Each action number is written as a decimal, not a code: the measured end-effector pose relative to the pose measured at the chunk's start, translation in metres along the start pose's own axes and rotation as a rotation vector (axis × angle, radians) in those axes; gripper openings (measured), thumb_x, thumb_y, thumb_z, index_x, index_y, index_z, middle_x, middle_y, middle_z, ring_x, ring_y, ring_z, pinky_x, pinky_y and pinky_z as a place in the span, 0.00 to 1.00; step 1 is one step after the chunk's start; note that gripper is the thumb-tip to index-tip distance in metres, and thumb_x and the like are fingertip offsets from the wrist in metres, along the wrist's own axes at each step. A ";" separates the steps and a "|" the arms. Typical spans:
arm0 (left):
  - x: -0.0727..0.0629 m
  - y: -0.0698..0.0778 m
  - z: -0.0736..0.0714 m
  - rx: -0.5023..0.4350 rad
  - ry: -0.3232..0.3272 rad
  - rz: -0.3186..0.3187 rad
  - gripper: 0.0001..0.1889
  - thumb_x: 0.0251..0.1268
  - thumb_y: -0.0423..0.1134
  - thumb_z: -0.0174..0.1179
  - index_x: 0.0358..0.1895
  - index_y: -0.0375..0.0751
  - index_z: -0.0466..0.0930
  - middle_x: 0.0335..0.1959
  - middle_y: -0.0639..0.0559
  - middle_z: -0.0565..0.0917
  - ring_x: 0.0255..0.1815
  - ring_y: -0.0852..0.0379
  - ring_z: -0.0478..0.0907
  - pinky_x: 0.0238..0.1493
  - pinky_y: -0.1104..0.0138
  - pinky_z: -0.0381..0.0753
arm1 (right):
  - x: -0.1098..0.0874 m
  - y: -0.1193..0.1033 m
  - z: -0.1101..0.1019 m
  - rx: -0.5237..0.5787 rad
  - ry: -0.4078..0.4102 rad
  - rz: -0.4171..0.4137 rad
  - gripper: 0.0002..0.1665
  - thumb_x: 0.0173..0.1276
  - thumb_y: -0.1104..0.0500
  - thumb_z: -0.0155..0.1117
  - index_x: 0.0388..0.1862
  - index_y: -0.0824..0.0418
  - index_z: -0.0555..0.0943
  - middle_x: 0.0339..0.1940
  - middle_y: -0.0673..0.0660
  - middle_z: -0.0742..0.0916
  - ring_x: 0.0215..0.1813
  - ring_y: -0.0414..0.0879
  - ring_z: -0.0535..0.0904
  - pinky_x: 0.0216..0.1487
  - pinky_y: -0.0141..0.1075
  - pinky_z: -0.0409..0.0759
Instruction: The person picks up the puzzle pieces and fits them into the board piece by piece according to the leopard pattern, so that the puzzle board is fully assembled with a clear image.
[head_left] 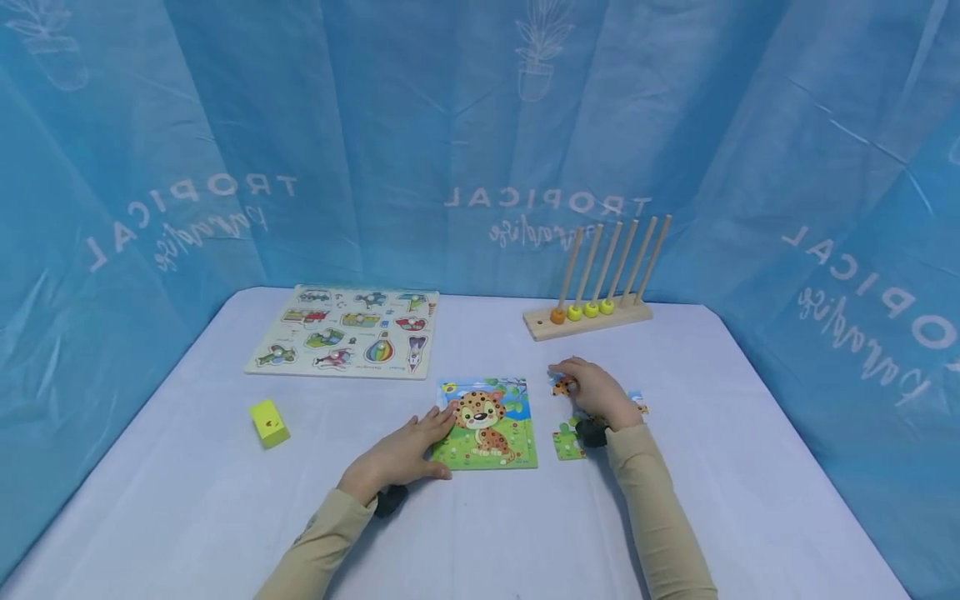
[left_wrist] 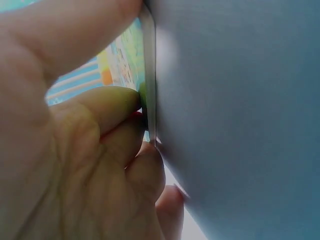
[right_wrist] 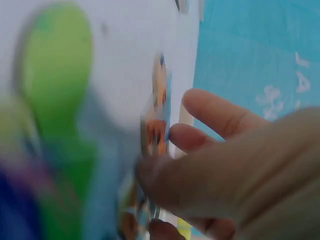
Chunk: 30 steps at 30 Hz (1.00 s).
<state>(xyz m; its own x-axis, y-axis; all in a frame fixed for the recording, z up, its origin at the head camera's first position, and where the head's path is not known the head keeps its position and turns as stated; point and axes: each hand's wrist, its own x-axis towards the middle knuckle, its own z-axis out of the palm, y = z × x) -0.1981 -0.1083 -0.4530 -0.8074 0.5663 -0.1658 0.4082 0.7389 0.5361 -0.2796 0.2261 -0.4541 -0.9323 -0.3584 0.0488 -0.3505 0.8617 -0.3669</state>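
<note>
A square leopard puzzle board [head_left: 481, 425] lies flat on the table, its picture showing a spotted leopard on green grass. My left hand [head_left: 405, 447] rests at the board's left side, fingers laid over its edge and thumb near the lower corner. In the left wrist view the fingertips [left_wrist: 125, 102] touch the board's thin edge [left_wrist: 151, 75]. To the right of the board, my right hand [head_left: 597, 393] pinches a jigsaw piece [head_left: 562, 384] with orange spotted print, between thumb and fingers. That piece [right_wrist: 155, 132] looks blurred and partly hidden by the thumb in the right wrist view.
A green jigsaw piece [head_left: 567, 442] lies below my right hand, and another piece [head_left: 638, 402] shows past the wrist. Behind stands a wooden peg rack [head_left: 630, 314] with beads. A vehicle peg puzzle [head_left: 352, 360] lies at the back left, a yellow block [head_left: 268, 423] nearer.
</note>
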 end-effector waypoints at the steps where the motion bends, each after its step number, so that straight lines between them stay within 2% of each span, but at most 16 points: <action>1: 0.000 0.000 0.000 0.001 0.000 0.001 0.44 0.58 0.47 0.67 0.74 0.35 0.57 0.80 0.44 0.50 0.80 0.40 0.46 0.80 0.46 0.47 | 0.000 -0.002 0.000 -0.014 0.006 -0.010 0.31 0.61 0.79 0.54 0.61 0.59 0.79 0.63 0.63 0.79 0.65 0.62 0.74 0.65 0.55 0.75; 3: -0.001 0.000 0.001 0.003 0.002 0.001 0.44 0.58 0.47 0.67 0.74 0.35 0.57 0.79 0.44 0.50 0.79 0.40 0.46 0.80 0.46 0.47 | 0.000 -0.005 0.000 -0.060 0.016 -0.001 0.28 0.60 0.77 0.56 0.57 0.58 0.82 0.59 0.60 0.82 0.60 0.60 0.78 0.58 0.54 0.80; 6: -0.003 0.000 0.002 0.007 -0.001 -0.009 0.44 0.57 0.47 0.67 0.74 0.36 0.57 0.80 0.45 0.50 0.80 0.41 0.46 0.80 0.47 0.47 | -0.003 -0.007 0.000 -0.074 -0.001 0.070 0.22 0.63 0.72 0.61 0.55 0.57 0.83 0.54 0.59 0.83 0.55 0.59 0.80 0.52 0.52 0.83; 8: -0.004 0.000 0.002 0.007 -0.006 -0.024 0.44 0.57 0.48 0.67 0.74 0.36 0.57 0.80 0.46 0.50 0.80 0.42 0.46 0.80 0.48 0.47 | -0.004 -0.006 0.000 -0.030 -0.034 0.141 0.19 0.65 0.67 0.62 0.55 0.58 0.82 0.52 0.59 0.83 0.53 0.58 0.80 0.50 0.51 0.83; 11: -0.004 0.001 0.001 0.008 -0.013 -0.036 0.44 0.58 0.48 0.67 0.75 0.38 0.56 0.80 0.46 0.50 0.80 0.43 0.45 0.81 0.49 0.46 | -0.003 -0.004 -0.002 0.074 -0.070 0.217 0.18 0.66 0.65 0.64 0.55 0.63 0.80 0.51 0.62 0.82 0.55 0.58 0.79 0.54 0.51 0.81; 14: -0.003 0.002 0.001 0.011 -0.009 -0.040 0.44 0.58 0.47 0.67 0.75 0.38 0.56 0.80 0.46 0.50 0.80 0.44 0.45 0.81 0.49 0.46 | -0.002 -0.001 -0.006 0.155 -0.039 0.253 0.16 0.65 0.64 0.65 0.51 0.65 0.78 0.48 0.64 0.82 0.48 0.56 0.80 0.51 0.49 0.81; 18: -0.002 0.002 0.000 0.011 -0.003 -0.040 0.44 0.58 0.47 0.67 0.75 0.38 0.56 0.80 0.47 0.49 0.80 0.44 0.45 0.81 0.49 0.46 | -0.001 -0.002 -0.010 0.232 0.052 0.268 0.11 0.67 0.60 0.65 0.46 0.63 0.77 0.44 0.64 0.84 0.36 0.51 0.80 0.36 0.42 0.79; 21: -0.002 0.001 0.000 0.007 -0.006 -0.034 0.44 0.58 0.47 0.67 0.75 0.37 0.56 0.80 0.47 0.49 0.80 0.43 0.45 0.81 0.48 0.46 | 0.001 -0.011 -0.010 0.326 0.116 0.255 0.09 0.68 0.58 0.65 0.43 0.60 0.79 0.41 0.62 0.85 0.33 0.47 0.80 0.32 0.37 0.78; 23: -0.002 0.000 0.001 0.006 -0.010 -0.033 0.44 0.58 0.47 0.67 0.74 0.37 0.57 0.80 0.47 0.49 0.80 0.43 0.45 0.81 0.48 0.46 | 0.004 -0.023 -0.005 0.401 0.110 0.213 0.08 0.67 0.58 0.65 0.43 0.59 0.80 0.39 0.61 0.86 0.33 0.47 0.80 0.31 0.36 0.78; 26: -0.003 -0.001 0.001 0.018 -0.010 -0.035 0.44 0.58 0.47 0.67 0.75 0.38 0.57 0.80 0.48 0.49 0.80 0.44 0.45 0.81 0.48 0.46 | 0.011 -0.047 0.009 0.492 0.018 0.126 0.07 0.67 0.59 0.65 0.42 0.60 0.82 0.33 0.58 0.84 0.32 0.46 0.80 0.30 0.37 0.78; 28: -0.003 -0.001 0.001 0.021 -0.008 -0.031 0.43 0.58 0.48 0.67 0.75 0.39 0.56 0.80 0.48 0.48 0.80 0.44 0.45 0.81 0.48 0.46 | 0.016 -0.063 0.019 0.484 -0.053 0.078 0.07 0.67 0.59 0.65 0.42 0.59 0.82 0.31 0.56 0.84 0.30 0.45 0.78 0.30 0.37 0.78; 30: -0.002 0.000 0.001 0.014 -0.008 -0.018 0.43 0.59 0.47 0.66 0.75 0.38 0.56 0.80 0.48 0.49 0.80 0.43 0.45 0.80 0.48 0.46 | 0.021 -0.075 0.029 0.429 -0.074 0.062 0.06 0.65 0.58 0.67 0.39 0.58 0.83 0.30 0.54 0.83 0.29 0.44 0.77 0.30 0.37 0.77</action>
<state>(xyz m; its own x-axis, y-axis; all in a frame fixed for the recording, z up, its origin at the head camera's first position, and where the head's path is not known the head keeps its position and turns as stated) -0.1963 -0.1094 -0.4532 -0.8113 0.5556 -0.1817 0.3994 0.7539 0.5216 -0.2702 0.1432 -0.4522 -0.9359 -0.3491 -0.0465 -0.2105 0.6605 -0.7207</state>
